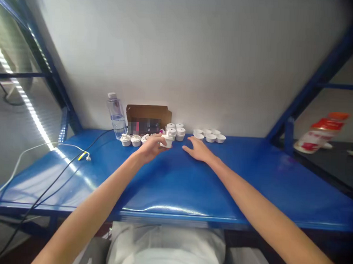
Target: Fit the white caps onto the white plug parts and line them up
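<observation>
My left hand (152, 146) grips a small white round cup (167, 141) between thumb and fingers, held just in front of a cluster of white cylindrical pieces with capped tops (180, 133). Left of that hand stands a row of white cups with small white parts on top (130, 140), partly hidden by the fingers. My right hand (199, 149) is open, thumb and fingers apart, low over the blue table. Just behind and beside it, several shallow white cups (211, 137) sit grouped together, one partly covered by the fingertips.
A clear water bottle (117, 117) and an open brown cardboard box (149, 113) stand at the back against the wall. Black and white cables (86, 155) cross the left of the blue table (173, 187). A red-and-white bottle (321, 132) is beyond the frame at right.
</observation>
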Tool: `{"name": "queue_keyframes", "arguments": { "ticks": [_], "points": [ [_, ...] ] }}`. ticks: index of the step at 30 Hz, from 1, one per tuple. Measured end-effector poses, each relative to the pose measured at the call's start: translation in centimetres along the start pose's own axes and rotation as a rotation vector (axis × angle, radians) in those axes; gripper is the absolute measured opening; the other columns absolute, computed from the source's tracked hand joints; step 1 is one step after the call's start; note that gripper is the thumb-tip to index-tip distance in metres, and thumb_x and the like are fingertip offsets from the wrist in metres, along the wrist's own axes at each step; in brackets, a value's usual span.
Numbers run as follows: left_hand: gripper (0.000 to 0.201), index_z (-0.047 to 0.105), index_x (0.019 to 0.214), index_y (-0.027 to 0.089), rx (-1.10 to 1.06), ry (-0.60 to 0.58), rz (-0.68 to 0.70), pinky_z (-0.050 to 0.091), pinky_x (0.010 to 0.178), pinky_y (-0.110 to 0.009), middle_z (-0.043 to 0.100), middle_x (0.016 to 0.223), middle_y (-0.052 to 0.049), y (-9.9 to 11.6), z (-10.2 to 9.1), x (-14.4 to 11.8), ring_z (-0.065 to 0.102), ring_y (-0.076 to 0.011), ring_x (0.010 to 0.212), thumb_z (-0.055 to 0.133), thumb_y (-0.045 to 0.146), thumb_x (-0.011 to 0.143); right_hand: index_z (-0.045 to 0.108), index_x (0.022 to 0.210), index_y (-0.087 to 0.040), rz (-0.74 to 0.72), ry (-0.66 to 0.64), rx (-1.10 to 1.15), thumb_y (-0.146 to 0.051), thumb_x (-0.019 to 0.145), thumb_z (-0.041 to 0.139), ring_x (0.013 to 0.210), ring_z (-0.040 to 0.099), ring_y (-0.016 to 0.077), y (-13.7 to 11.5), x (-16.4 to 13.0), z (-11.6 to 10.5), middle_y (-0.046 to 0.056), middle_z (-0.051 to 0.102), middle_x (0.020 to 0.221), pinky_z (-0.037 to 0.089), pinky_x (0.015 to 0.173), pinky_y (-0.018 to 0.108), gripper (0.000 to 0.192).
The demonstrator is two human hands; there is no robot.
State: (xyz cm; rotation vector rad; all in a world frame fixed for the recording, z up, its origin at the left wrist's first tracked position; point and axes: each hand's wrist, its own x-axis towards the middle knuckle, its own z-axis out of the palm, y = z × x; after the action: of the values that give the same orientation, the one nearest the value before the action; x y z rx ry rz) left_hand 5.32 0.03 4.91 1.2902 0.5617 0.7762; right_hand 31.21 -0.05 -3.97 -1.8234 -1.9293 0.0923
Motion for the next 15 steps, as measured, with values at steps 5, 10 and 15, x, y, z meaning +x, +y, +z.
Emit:
{"name": "queue_keyframes", "arguments": {
  "ticks": [5, 10, 15],
  "points": [
    [0.028, 0.063, 0.090, 0.015, 0.109, 0.003, 0.011, 0.052, 0.088, -0.032, 0.067, 0.094, -0.006, 0.7, -0.1, -0.2, 0.065, -0.0185, 0.092, 0.062, 0.017, 0.062, 0.050, 0.141, -0.013, 0.001, 0.024, 0.002, -0.051, 0.095, 0.053, 0.145, 0.037, 0.0319, 0.6, 0.2, -0.2, 0.019, 0.047, 0.151, 0.030, 0.118, 0.045, 0.060],
    [0.025, 0.059, 0.091, 0.017, 0.384, 0.050, 0.073, 0.051, 0.076, -0.028, 0.065, 0.092, -0.005, 2.5, -1.6, -0.8, 0.065, -0.0172, 0.085, 0.064, 0.028, 0.070, 0.050, 0.140, -0.012, -0.002, 0.046, 0.023, -0.053, 0.095, 0.050, 0.143, 0.040, 0.0317, 0.8, 0.2, -0.4, 0.020, 0.046, 0.150, 0.031, 0.118, 0.046, 0.061],
    [0.039, 0.060, 0.095, 0.019, 1.223, 0.190, 0.082, 0.042, 0.064, -0.028, 0.067, 0.092, -0.005, 4.2, -4.6, -1.8, 0.062, -0.0219, 0.082, 0.070, 0.041, 0.064, 0.042, 0.148, -0.020, -0.059, 0.097, 0.111, -0.052, 0.093, 0.052, 0.145, 0.036, 0.0318, 0.4, 0.2, -0.4, 0.015, 0.040, 0.155, 0.031, 0.119, 0.049, 0.064]
  ]
}}
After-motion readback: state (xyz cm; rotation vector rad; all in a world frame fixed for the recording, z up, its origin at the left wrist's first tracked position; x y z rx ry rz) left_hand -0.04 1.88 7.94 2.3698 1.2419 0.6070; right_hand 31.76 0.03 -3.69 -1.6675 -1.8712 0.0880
